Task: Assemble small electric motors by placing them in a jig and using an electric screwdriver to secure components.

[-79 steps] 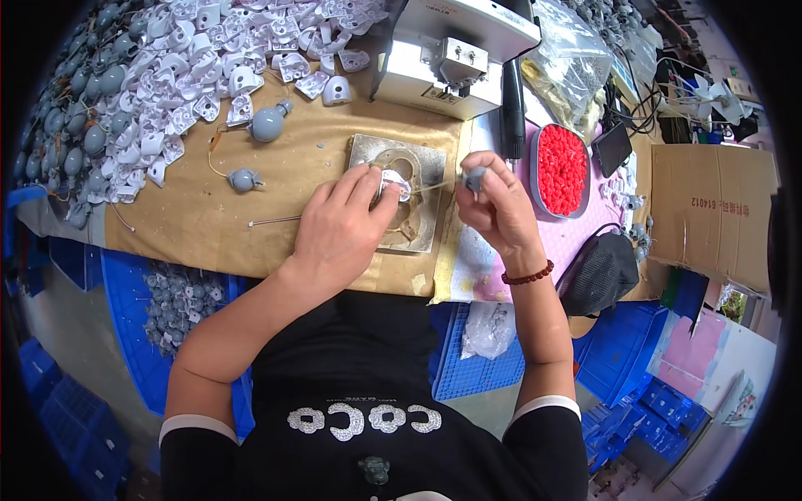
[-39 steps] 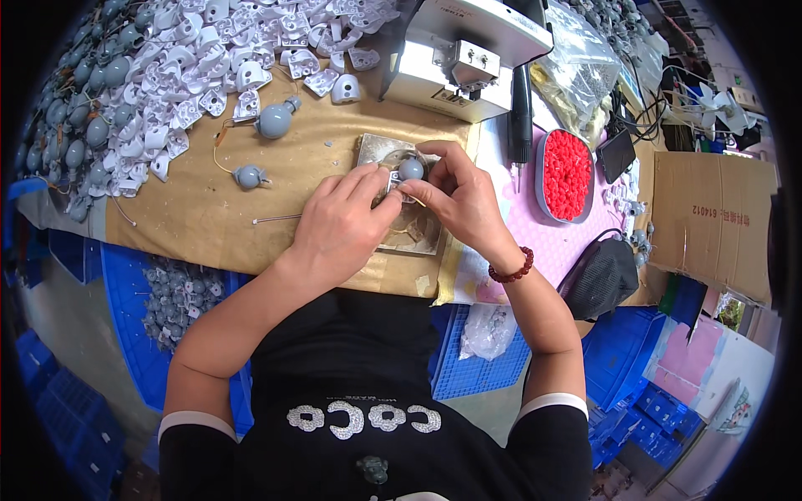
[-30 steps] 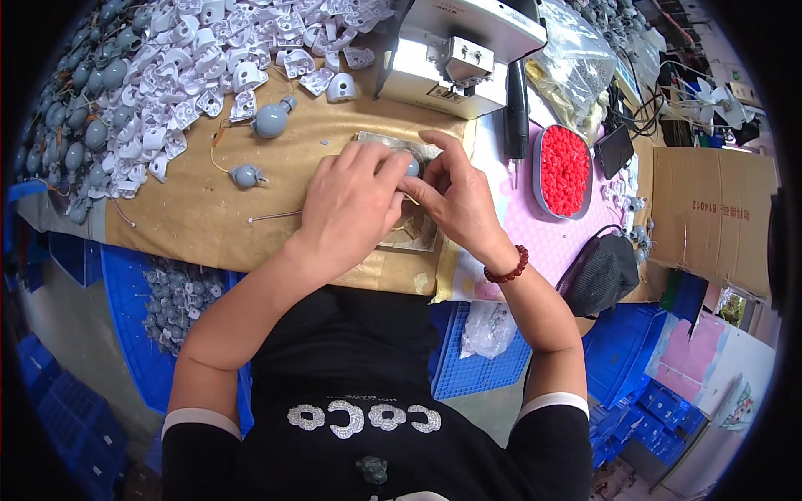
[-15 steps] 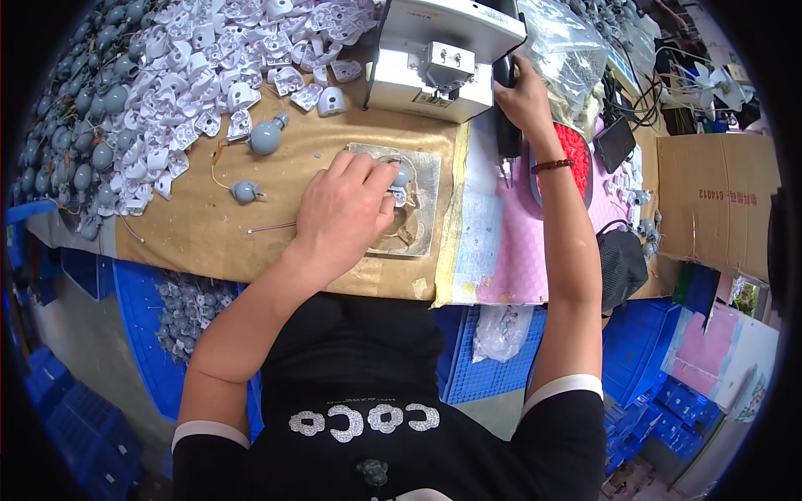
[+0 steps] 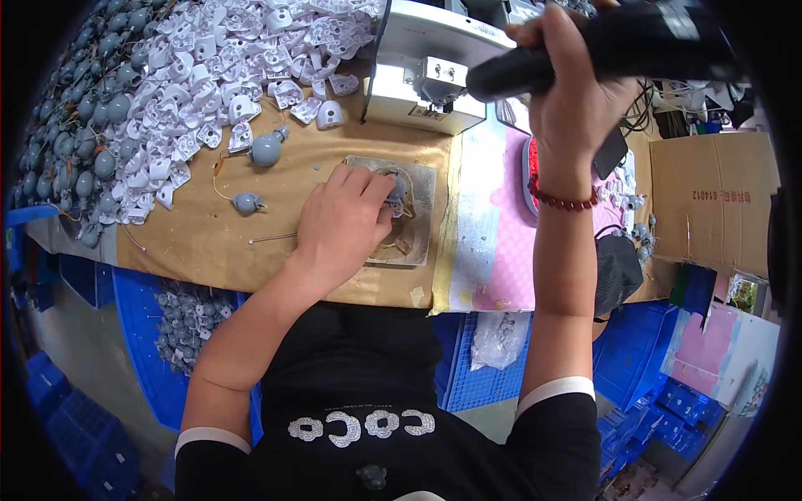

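Observation:
On the brown-covered table, my left hand is closed on a small grey round plastic part with a white piece beside it. That part sits in the hollow of a square metal fixture plate, and my fingers partly cover it. My right hand is wrapped round a black electric screwdriver, raised well above the table and tilted, its narrower end toward the left. The bit cannot be made out. A thin metal rod lies beside my left wrist.
A heap of white plastic pieces covers the back left, with many grey round parts beyond it. Two grey parts with wires lie nearer. A metal box device stands behind the plate; a red-filled tray and cardboard box are right.
My right hand has lifted the electric screwdriver up from beside the metal device and tipped it over. My left hand stays at the plate, almost unmoved.

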Available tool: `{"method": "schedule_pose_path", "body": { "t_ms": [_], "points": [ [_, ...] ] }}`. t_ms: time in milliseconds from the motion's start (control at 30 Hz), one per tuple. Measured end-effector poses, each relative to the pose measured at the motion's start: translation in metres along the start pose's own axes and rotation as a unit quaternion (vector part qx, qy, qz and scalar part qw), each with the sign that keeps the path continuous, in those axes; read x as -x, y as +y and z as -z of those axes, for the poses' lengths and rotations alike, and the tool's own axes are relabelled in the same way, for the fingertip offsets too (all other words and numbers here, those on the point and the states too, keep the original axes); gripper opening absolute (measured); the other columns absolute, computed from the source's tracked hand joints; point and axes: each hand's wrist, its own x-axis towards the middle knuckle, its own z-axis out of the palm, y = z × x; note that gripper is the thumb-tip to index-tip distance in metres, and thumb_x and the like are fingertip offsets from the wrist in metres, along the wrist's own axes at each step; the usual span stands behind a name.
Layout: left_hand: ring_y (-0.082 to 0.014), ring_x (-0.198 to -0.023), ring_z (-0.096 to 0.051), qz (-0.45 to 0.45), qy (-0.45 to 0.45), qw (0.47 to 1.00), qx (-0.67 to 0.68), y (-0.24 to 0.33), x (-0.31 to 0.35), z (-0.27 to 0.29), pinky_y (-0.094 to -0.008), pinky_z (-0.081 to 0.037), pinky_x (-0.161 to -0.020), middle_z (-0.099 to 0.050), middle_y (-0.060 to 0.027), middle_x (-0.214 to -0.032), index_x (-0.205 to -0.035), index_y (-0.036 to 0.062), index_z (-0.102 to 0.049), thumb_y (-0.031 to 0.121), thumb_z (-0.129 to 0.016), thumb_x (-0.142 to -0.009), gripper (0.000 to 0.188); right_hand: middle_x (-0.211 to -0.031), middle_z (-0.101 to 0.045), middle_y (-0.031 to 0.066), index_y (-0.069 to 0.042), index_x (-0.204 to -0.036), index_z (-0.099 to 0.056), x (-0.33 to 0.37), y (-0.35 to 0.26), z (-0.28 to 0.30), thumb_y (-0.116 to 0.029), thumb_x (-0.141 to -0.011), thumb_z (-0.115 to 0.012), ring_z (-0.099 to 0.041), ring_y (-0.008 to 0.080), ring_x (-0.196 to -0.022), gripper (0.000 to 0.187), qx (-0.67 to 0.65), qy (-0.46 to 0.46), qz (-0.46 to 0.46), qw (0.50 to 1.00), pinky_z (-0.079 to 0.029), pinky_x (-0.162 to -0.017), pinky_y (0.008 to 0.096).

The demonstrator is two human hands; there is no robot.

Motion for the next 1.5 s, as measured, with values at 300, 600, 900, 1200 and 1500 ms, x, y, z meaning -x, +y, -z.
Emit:
{"method": "schedule_pose_path", "body": {
  "t_ms": [300, 600, 900, 1200, 1500],
  "points": [
    [-0.0319, -0.095, -0.058, -0.003, 0.007, 1.0, 0.007, -0.004, 0.0, -0.002, -0.044, -0.051, -0.079, -0.061, -0.0096, -0.097, -0.107, 0.0067, -0.066, 0.012, -0.073, -0.077, 0.032, -0.067, -0.062, 0.0023, -0.001, -0.083, -0.064, -0.008, 0.025, -0.032, -0.009, -0.088, -0.07, -0.06, 0.0105, -0.059, 0.011, 0.084, -0.037, -0.189, 0.978, -0.048, -0.058, 0.0252],
    [-0.031, -0.095, -0.058, -0.02, 0.027, 0.999, 0.012, -0.007, 0.002, -0.005, -0.0435, -0.051, -0.076, -0.06, -0.0086, -0.095, -0.107, 0.0066, -0.064, 0.009, -0.073, -0.073, 0.035, -0.083, -0.064, 0.0092, 0.011, -0.14, -0.035, 0.053, -0.024, -0.029, 0.001, -0.089, -0.063, -0.064, 0.0183, -0.068, 0.06, 0.002, -0.098, -0.161, 0.982, -0.055, -0.068, 0.0359],
    [-0.0256, -0.096, -0.059, -0.03, 0.043, 0.999, -0.014, -0.009, 0.002, -0.008, -0.0397, -0.052, -0.072, -0.057, -0.005, -0.094, -0.104, 0.012, -0.06, 0.011, -0.073, -0.071, 0.035, -0.074, -0.066, 0.0016, 0.004, -0.108, -0.058, 0.069, -0.02, -0.027, 0.007, -0.078, -0.072, -0.063, 0.0097, -0.072, 0.033, 0.072, -0.122, -0.144, 0.979, -0.052, -0.087, 0.032],
    [-0.0268, -0.093, -0.058, -0.028, 0.038, 0.999, -0.003, -0.009, 0.003, -0.007, -0.0403, -0.05, -0.069, -0.056, -0.0057, -0.091, -0.102, 0.0119, -0.058, 0.011, -0.073, -0.071, 0.034, -0.081, -0.063, 0.0103, 0.002, -0.139, -0.037, 0.074, -0.014, -0.018, 0.006, -0.088, -0.062, -0.064, 0.0172, -0.071, 0.057, 0.064, -0.209, -0.085, 0.972, -0.056, -0.071, 0.0345],
    [-0.028, -0.093, -0.059, -0.029, 0.024, 0.999, 0.025, -0.01, 0.001, -0.001, -0.0411, -0.052, -0.071, -0.058, -0.0064, -0.094, -0.103, 0.0099, -0.059, 0.008, -0.074, -0.069, 0.037, -0.079, -0.062, 0.0094, -0.001, -0.114, -0.046, 0.093, -0.022, -0.017, 0.004, -0.086, -0.063, -0.062, 0.0161, -0.069, 0.033, 0.132, -0.241, -0.093, 0.957, -0.058, -0.076, 0.0383]
  ]
}}
